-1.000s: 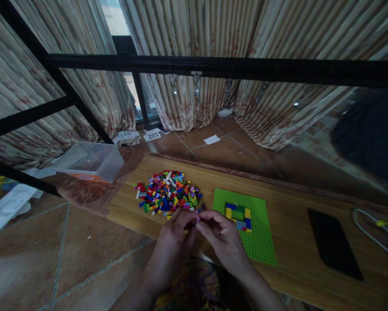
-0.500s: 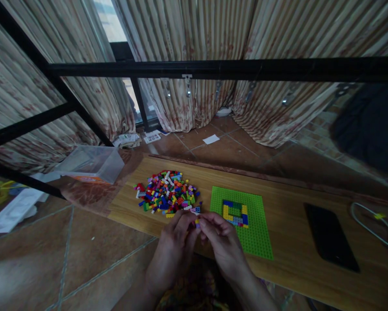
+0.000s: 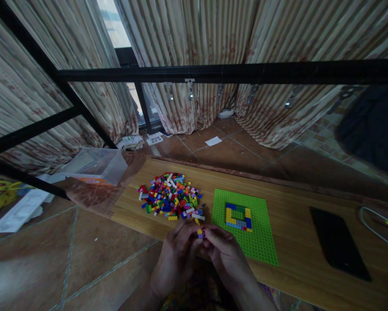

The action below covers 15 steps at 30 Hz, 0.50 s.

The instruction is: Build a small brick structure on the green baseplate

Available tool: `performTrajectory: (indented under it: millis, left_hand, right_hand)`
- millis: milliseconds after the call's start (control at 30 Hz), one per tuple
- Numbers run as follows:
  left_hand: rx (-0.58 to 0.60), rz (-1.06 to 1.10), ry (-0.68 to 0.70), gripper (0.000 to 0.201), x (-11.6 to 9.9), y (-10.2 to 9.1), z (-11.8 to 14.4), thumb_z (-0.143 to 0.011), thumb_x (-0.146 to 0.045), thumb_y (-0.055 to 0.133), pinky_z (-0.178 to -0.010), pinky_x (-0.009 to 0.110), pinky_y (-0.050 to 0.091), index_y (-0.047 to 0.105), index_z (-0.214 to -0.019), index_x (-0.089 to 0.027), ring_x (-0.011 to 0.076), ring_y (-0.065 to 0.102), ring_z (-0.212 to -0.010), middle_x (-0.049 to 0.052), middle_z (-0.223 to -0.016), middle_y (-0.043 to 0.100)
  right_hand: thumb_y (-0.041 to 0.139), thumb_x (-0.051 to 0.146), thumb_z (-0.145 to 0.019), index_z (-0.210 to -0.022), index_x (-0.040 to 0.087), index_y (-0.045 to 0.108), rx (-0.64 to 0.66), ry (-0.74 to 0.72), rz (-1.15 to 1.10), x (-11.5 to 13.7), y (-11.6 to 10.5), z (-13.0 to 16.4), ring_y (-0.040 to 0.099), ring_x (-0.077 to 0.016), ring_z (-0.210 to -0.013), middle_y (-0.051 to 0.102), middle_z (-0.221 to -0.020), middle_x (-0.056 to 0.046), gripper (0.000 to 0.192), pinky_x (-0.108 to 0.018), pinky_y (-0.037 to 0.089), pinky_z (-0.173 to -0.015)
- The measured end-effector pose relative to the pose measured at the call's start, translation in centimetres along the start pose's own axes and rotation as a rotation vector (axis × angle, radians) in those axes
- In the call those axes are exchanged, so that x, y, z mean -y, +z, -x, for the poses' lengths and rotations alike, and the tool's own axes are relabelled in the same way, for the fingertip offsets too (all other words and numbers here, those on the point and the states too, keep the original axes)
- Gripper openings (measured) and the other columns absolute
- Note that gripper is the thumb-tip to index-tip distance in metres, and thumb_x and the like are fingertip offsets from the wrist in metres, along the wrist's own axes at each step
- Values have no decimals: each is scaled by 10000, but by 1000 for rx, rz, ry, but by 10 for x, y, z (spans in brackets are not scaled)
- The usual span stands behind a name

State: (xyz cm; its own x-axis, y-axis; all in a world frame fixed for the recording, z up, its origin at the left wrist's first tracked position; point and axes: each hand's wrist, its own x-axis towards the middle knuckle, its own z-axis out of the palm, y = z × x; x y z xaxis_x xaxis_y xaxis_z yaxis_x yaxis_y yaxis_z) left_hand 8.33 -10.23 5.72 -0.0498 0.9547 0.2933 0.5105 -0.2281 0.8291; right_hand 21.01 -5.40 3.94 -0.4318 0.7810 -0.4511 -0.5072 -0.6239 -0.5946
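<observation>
Over the wooden board's [image 3: 291, 233] near edge, I see the left hand [image 3: 177, 248] and right hand [image 3: 228, 250] together, pinching small yellow and purple toy bricks [image 3: 200, 233]. A loose brick pile [image 3: 168, 194] lies toward the left end; right of it, a green baseplate [image 3: 261, 237] carries a square brick outline [image 3: 229, 214].
</observation>
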Motion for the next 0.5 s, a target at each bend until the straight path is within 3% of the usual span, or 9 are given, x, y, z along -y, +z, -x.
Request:
performTrajectory:
  millis: [167, 267, 400, 500]
  left_hand:
    - [-9, 174, -189, 119, 3, 1, -1, -934, -244, 496, -733, 262, 495, 573, -1018, -210, 154, 605, -822, 35, -904, 627]
    - [-52, 186, -253, 137, 22, -8, -11, -938, -289, 484, -685, 251, 484, 546, -1011, -191, 148, 593, -764, 25, -842, 614]
    - [-143, -195, -260, 112, 61, -29, -40, -904, -274, 511, -670, 262, 461, 543, -932, -170, 153, 569, -721, 28, -808, 587]
    - [-67, -509, -245, 86, 83, -42, -62, -893, -208, 479, -712, 282, 459, 551, -866, -170, 179, 589, -780, 50, -834, 589]
  right_hand:
    - [862, 311, -589, -767, 188, 732, -17, 3, -39, 0, 2, -6, 533, -77, -552, 639, -630, 16, 252, -210, 487, -532]
    - [848, 325, -614, -813, 184, 733, -41, 29, -28, 3, 0, -10, 546, -76, -578, 668, -694, 0, 270, -203, 491, -548]
    - [800, 334, -682, -870, 190, 721, -61, 56, -8, 4, -10, -12, 554, -79, -618, 667, -740, 0, 249, -187, 479, -553]
    - [786, 340, -687, -861, 184, 711, -63, 90, -33, 4, -12, -11, 537, -77, -605, 645, -752, 7, 245, -179, 453, -514]
